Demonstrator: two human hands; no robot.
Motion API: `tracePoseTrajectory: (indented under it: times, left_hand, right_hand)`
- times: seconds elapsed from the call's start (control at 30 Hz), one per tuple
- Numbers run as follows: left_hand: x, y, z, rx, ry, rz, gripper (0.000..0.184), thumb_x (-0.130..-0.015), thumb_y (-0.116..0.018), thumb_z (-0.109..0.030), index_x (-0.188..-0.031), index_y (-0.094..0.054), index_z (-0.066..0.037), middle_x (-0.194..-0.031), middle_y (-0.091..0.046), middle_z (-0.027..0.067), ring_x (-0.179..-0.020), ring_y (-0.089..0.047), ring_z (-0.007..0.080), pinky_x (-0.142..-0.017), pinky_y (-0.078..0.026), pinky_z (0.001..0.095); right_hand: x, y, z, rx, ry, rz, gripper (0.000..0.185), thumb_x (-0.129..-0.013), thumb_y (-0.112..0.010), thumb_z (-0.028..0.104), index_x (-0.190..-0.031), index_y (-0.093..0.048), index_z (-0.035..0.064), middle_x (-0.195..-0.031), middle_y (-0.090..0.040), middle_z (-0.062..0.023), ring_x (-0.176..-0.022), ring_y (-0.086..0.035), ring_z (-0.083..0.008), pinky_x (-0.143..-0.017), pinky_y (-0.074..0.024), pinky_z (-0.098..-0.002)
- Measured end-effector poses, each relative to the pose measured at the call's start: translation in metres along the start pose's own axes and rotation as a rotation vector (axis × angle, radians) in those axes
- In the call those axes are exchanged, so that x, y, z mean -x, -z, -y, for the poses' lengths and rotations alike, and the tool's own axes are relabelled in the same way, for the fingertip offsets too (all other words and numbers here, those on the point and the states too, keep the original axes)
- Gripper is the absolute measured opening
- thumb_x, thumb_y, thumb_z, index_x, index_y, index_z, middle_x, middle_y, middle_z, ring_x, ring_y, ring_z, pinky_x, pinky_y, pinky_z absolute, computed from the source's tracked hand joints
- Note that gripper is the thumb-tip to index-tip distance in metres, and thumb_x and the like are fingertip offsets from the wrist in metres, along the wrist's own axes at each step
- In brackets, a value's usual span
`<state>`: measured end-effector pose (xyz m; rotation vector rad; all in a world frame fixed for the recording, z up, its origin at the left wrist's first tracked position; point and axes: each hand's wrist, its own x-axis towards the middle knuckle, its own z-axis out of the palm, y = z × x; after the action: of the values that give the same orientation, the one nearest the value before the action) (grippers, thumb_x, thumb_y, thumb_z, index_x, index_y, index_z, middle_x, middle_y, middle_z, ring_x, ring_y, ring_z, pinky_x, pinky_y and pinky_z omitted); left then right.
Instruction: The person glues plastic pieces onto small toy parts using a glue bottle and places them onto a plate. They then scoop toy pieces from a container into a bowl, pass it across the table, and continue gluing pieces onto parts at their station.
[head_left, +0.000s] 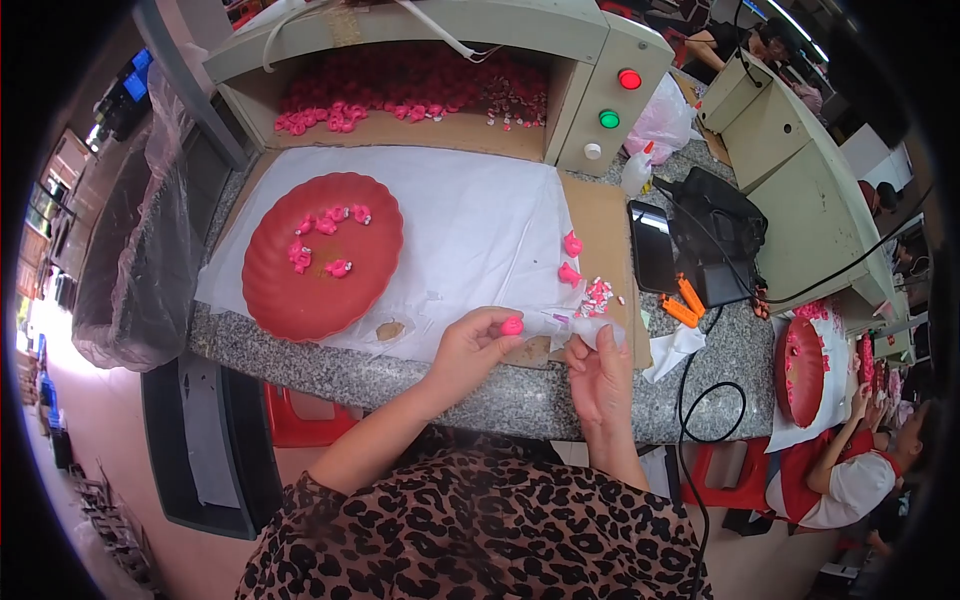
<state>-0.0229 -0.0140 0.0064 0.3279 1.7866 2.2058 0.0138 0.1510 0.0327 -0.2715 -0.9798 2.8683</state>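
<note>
My left hand (470, 348) pinches a small pink moulded piece (512, 325) between thumb and fingers above the table's front edge. Close beside it, my right hand (600, 385) is closed around a small translucent squeeze bottle (598, 329), whose narrow purple-tinted end points toward the pink piece. Whether the tip touches the piece I cannot tell. Just beyond the right hand lies a little heap of pink and white bits (596, 297), with two loose pink pieces (569, 274) behind it. A red scalloped plate (330, 290) to the left carries several pink pieces with whitish spots.
A grey cabinet (590, 90) at the back holds many pink pieces. Right of the white paper (470, 220) lie a phone (653, 248), a black bag (715, 225), orange clips (684, 303) and a cable. Another person (850, 480) sits at a neighbouring table on the right.
</note>
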Motion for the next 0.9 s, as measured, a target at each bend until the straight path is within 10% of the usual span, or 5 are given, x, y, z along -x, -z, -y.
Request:
tracePoseTrajectory:
  times: [0.37, 0.9]
  left_hand:
    - [0.002, -0.007, 0.006, -0.318, -0.274, -0.144, 0.024, -0.073, -0.058, 0.003, -0.096, -0.056, 0.001, -0.1, -0.05, 0.0093, -0.08, -0.055, 0.0128, -0.067, -0.047, 0.0213]
    - [0.002, -0.007, 0.009, -0.329, -0.27, -0.162, 0.023, -0.072, -0.059, 0.002, -0.095, -0.057, 0.001, -0.097, -0.051, 0.0095, -0.077, -0.055, 0.0127, -0.064, -0.047, 0.0207]
  right_hand:
    - [0.021, 0.012, -0.02, 0.865, 0.513, 0.081, 0.019, -0.081, -0.051, 0.004, -0.095, -0.038, 0.0, -0.09, -0.044, -0.0087, -0.068, -0.051, -0.0134, -0.059, -0.0441, -0.023]
    - [0.016, 0.016, -0.02, 1.126, 0.671, 0.18, 0.02, -0.079, -0.053, 0.001, -0.093, -0.039, -0.0008, -0.09, -0.043, -0.0102, -0.072, -0.051, -0.0142, -0.062, -0.0451, -0.0223]
